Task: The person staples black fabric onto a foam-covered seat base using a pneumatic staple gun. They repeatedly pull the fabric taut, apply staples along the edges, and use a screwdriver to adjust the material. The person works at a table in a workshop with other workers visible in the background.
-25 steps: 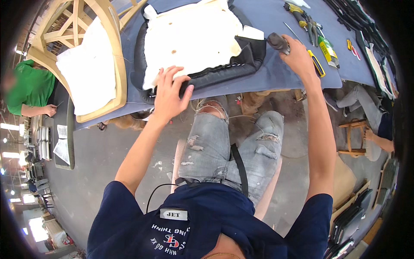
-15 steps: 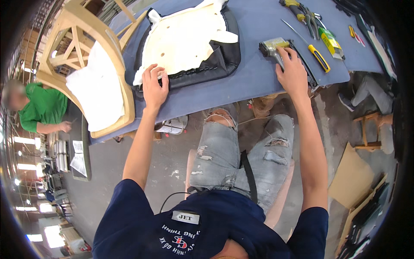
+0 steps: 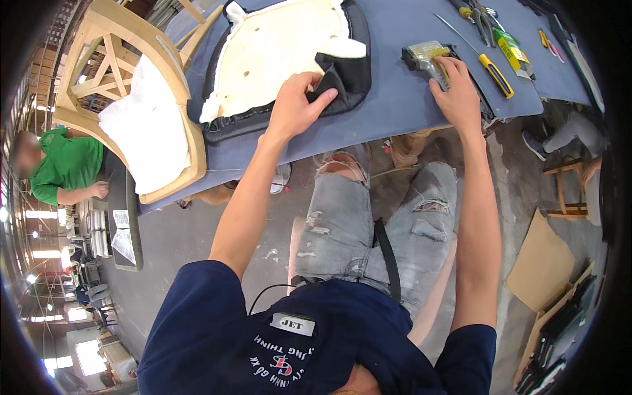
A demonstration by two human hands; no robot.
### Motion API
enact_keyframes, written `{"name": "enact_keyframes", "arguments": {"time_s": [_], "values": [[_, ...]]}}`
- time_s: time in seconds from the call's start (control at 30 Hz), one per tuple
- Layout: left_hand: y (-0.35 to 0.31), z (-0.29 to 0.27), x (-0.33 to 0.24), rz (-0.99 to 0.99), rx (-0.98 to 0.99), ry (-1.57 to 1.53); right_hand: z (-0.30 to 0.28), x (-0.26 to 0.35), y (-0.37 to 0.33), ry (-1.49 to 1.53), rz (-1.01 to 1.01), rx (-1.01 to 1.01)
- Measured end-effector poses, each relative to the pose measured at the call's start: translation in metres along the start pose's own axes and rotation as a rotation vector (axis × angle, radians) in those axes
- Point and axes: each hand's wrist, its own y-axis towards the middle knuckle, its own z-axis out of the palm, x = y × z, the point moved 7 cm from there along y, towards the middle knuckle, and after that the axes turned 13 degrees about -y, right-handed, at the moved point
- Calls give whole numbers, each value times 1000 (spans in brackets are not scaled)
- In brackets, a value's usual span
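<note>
Arms (image 3: 479, 224) fwd, hands (image 3: 296, 110) palm-dn

Seat panel (image 3: 263, 62) on table (image 3: 388, 99), chair frame (image 3: 131, 23) to its left, staple gun (image 3: 426, 52) right

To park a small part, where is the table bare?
Bare: blue tabletop between the seat pad and the stapler by the right hand, and beyond the stapler, left of the screwdriver. Crowded: around the pliers and green box.

Navy shirt (image 3: 368, 319), torn grey jeans (image 3: 336, 227)
</note>
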Motion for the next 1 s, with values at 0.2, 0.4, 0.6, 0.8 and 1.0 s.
{"name": "enact_keyframes", "arguments": {"time_s": [0.2,0.4,0.6,0.8,1.0], "values": [[-33,-17,-3,153,-78,6,13,-13,15,79,-58,-9],[-32,-4,-17,315,-252,145,-39,-175,46,-170,4,-156],[-50,-20,-9,309,-310,230,-19,-186,15,-26,105,109],[-47,-17,-10,310,-307,229,-52,-183,-77,1183,557,-108],[-24,-17,-4,-65,-129,65,-96,-27,-154,1152,531,374]]}}
